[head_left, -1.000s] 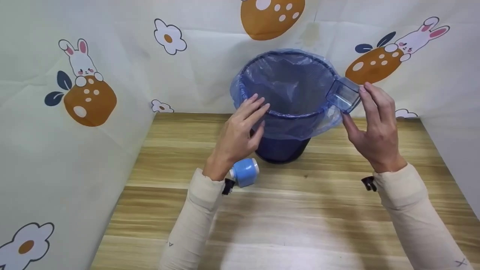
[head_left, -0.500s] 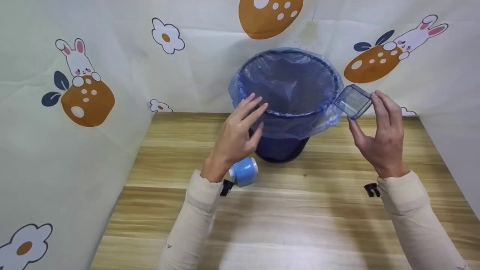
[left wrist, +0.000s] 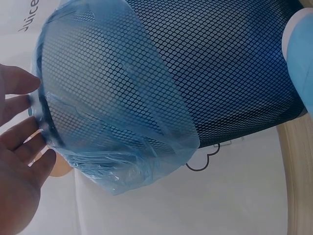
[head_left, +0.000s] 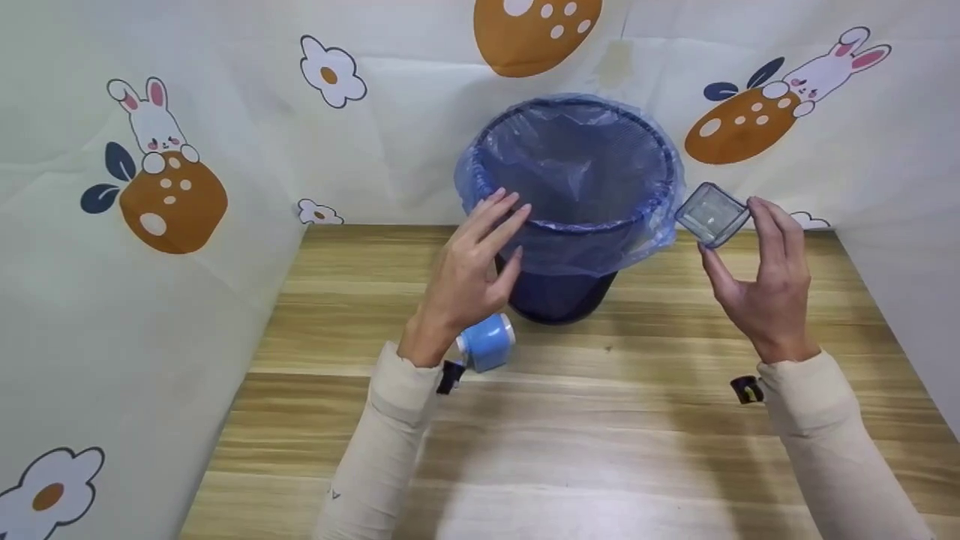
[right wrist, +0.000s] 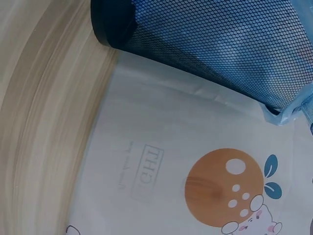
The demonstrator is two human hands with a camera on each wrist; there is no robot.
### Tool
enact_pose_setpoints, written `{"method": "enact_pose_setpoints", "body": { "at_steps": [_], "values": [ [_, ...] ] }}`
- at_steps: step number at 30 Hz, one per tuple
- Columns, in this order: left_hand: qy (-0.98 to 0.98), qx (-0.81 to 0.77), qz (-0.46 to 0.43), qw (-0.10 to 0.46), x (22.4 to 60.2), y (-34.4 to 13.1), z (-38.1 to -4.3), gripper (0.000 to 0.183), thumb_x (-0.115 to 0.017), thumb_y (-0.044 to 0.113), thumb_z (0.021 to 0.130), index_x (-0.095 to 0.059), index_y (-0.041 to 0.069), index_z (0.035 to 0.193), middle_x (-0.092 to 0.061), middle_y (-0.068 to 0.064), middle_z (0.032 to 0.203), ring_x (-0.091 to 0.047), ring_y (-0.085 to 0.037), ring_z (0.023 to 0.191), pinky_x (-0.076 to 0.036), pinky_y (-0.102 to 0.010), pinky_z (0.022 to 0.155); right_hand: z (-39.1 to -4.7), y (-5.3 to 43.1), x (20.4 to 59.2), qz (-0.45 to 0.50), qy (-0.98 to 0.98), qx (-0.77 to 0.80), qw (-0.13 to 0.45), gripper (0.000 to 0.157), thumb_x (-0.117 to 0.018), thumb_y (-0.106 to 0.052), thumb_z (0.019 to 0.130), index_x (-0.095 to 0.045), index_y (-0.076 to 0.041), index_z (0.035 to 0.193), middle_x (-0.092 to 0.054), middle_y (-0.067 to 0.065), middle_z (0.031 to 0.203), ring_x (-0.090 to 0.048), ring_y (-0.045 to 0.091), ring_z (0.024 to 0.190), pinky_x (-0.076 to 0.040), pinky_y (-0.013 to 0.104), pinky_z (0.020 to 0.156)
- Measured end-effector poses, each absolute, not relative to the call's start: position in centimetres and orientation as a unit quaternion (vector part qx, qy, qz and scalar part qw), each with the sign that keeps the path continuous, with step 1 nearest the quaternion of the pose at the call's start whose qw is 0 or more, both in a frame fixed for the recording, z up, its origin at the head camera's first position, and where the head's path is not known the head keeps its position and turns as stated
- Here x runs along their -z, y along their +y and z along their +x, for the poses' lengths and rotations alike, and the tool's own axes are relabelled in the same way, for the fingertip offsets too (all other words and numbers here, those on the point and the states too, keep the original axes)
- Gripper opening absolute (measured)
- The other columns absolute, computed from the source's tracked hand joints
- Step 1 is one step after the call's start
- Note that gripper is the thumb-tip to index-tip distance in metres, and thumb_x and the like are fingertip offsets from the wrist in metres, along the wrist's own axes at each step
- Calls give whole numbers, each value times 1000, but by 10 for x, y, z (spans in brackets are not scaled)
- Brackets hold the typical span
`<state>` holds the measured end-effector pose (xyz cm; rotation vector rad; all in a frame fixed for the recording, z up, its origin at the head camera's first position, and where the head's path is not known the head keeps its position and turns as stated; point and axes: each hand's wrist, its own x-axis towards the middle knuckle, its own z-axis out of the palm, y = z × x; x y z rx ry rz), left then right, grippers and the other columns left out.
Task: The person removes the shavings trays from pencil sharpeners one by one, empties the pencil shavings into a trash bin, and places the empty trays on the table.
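Note:
A dark mesh trash can (head_left: 559, 296) stands against the back wall. A thin blue trash bag (head_left: 585, 255) lines it and folds over its rim. My left hand (head_left: 472, 262) is at the near left rim, its fingers loosely bent; in the left wrist view the fingertips (left wrist: 36, 142) lie right at the bag-covered edge. To the right of the can, my right hand (head_left: 769, 289) pinches a small clear square container (head_left: 712, 216) between thumb and fingers. The right wrist view shows the can's mesh side (right wrist: 220, 44) but not the hand.
A short blue object with white ends (head_left: 487, 343) lies on the wooden table (head_left: 600, 435) beside the left wrist. Cream sheeting with rabbit and orange prints (head_left: 262, 150) rises at the back and both sides.
My right hand has drawn the clear container away from the can's right rim, right and slightly toward me, turning it a little. My left hand has stayed at the rim.

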<state>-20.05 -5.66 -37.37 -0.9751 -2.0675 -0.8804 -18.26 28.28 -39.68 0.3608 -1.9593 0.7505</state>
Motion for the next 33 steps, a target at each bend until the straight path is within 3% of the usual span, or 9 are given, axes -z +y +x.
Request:
{"method": "enact_pose_setpoints", "body": {
  "at_steps": [11,17,25,33],
  "values": [
    [-789,340,-379,345,375,-59,-198,42,-63,2,90,-62,-1,132,-56,-20,139,-48,-37,135,-33,-43,118,-179,298,413,149,-852,-300,403,67,-84,-6,76,-53,3,135,-54,24,128,-54,39,118,-44,42,109],
    [-791,337,-376,344,375,-60,-196,41,-63,3,90,-63,-1,131,-56,-19,139,-48,-37,134,-33,-41,118,-179,300,423,152,-860,-304,382,66,-85,-4,74,-55,5,133,-57,25,124,-56,40,114,-46,45,105],
    [-795,335,-371,344,376,-65,-193,43,-65,0,88,-63,-1,130,-56,-20,138,-48,-35,134,-35,-38,117,-177,301,434,166,-882,-293,330,65,-86,0,72,-55,10,129,-58,27,116,-59,39,104,-49,53,89],
    [-793,340,-367,348,380,-71,-190,42,-67,-1,86,-64,-1,129,-57,-22,135,-50,-34,133,-38,-38,115,-175,302,449,174,-896,-294,284,64,-86,-1,72,-55,13,126,-58,29,115,-59,41,102,-49,52,89]
  ]
}}
